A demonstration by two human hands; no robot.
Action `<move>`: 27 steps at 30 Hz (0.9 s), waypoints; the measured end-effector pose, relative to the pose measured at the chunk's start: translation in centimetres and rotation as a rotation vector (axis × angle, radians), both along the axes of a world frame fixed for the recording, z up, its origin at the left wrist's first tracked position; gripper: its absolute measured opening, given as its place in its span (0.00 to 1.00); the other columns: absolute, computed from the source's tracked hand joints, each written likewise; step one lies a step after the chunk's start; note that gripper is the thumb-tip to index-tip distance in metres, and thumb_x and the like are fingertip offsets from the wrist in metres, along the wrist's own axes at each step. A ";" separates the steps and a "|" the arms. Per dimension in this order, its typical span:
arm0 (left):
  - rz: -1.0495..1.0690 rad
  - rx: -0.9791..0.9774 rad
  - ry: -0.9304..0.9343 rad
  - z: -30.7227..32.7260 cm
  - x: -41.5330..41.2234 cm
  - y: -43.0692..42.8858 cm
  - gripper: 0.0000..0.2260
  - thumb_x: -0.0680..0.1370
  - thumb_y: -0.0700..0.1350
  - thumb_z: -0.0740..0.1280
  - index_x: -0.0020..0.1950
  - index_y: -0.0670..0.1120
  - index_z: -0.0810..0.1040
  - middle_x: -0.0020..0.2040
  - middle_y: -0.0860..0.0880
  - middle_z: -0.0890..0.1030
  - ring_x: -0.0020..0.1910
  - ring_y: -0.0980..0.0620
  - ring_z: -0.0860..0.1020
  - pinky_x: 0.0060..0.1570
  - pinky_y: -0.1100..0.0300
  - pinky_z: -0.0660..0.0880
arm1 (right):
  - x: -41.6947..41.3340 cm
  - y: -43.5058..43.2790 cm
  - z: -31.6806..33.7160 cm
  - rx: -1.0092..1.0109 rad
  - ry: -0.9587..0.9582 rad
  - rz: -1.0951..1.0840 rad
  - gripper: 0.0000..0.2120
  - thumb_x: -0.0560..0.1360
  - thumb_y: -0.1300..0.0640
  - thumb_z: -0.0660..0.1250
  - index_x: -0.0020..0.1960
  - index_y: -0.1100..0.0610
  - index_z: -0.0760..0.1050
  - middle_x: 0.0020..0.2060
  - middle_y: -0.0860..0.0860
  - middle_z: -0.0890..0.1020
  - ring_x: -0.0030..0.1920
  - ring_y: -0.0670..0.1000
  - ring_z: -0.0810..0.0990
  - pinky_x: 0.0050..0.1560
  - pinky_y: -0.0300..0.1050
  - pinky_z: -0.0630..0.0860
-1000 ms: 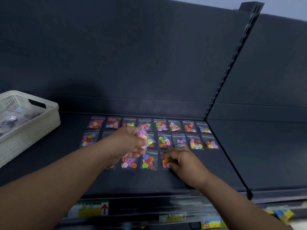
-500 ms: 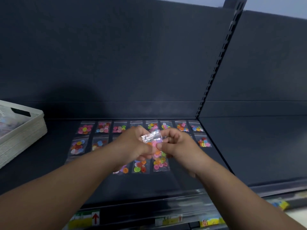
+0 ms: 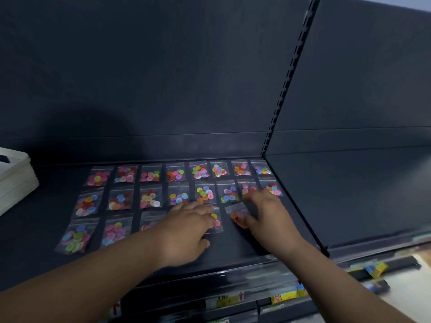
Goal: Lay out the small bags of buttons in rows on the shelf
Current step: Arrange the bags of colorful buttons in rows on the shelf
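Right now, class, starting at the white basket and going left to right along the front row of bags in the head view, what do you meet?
White basket → bag of blue and green buttons → bag of mostly pink buttons → left hand → right hand. Bags partly under the hands are left out.

Single head-worn wide-angle view, forward and down, close over the shelf [image 3: 233, 248]

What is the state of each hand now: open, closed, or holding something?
Left hand: open, fingers flat on a front-row bag.
Right hand: open, thumb resting on the rightmost front-row bag.
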State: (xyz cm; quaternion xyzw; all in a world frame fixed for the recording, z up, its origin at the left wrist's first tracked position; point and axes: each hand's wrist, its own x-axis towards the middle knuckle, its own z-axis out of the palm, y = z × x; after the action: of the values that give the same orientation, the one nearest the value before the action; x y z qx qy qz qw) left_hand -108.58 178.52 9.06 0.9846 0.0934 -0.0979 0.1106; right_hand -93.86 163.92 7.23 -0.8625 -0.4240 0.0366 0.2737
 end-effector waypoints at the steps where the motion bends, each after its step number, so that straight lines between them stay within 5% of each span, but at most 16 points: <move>1: -0.012 0.007 0.026 -0.2 0.0 0.0 0.26 0.79 0.53 0.60 0.76 0.52 0.58 0.78 0.54 0.51 0.77 0.53 0.47 0.73 0.56 0.42 | 0.0 -0.1 -0.2 0.004 -0.032 0.078 0.12 0.74 0.57 0.70 0.57 0.55 0.78 0.54 0.48 0.76 0.59 0.48 0.70 0.51 0.26 0.62; 5: -0.030 -0.014 0.057 -0.4 -0.2 0.0 0.29 0.79 0.55 0.60 0.78 0.53 0.53 0.79 0.53 0.48 0.77 0.54 0.47 0.74 0.58 0.42 | 0.6 -0.5 -1.1 -0.056 0.026 0.208 0.08 0.74 0.63 0.67 0.51 0.56 0.81 0.49 0.47 0.80 0.55 0.47 0.73 0.50 0.20 0.61; 18: -0.036 -0.064 0.029 -0.5 -0.2 0.1 0.29 0.79 0.53 0.61 0.77 0.53 0.54 0.79 0.54 0.48 0.76 0.56 0.47 0.72 0.60 0.41 | 0.4 0.9 -1.5 -0.081 0.013 0.251 0.12 0.73 0.57 0.71 0.56 0.53 0.80 0.53 0.43 0.77 0.58 0.44 0.70 0.53 0.21 0.59; 23: -0.030 -0.070 0.016 -0.5 -0.3 0.2 0.28 0.79 0.53 0.61 0.77 0.54 0.55 0.79 0.53 0.48 0.76 0.55 0.47 0.72 0.58 0.40 | 0.5 1.0 -1.3 -0.082 0.052 0.255 0.10 0.73 0.56 0.71 0.53 0.51 0.80 0.51 0.43 0.78 0.55 0.46 0.73 0.54 0.32 0.67; 27: 0.009 -0.050 -0.059 0.2 -0.4 1.0 0.28 0.79 0.53 0.61 0.77 0.55 0.54 0.78 0.53 0.49 0.77 0.54 0.46 0.72 0.58 0.40 | 0.5 1.7 0.0 -0.060 -0.005 0.213 0.12 0.74 0.56 0.69 0.57 0.55 0.79 0.55 0.48 0.77 0.58 0.48 0.72 0.52 0.24 0.63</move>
State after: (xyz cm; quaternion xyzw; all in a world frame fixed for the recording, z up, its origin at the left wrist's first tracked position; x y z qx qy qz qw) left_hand -109.02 179.56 9.26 0.9836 0.0920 -0.0704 0.1382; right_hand -93.34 165.59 7.25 -0.8204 -0.5128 0.0762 0.2411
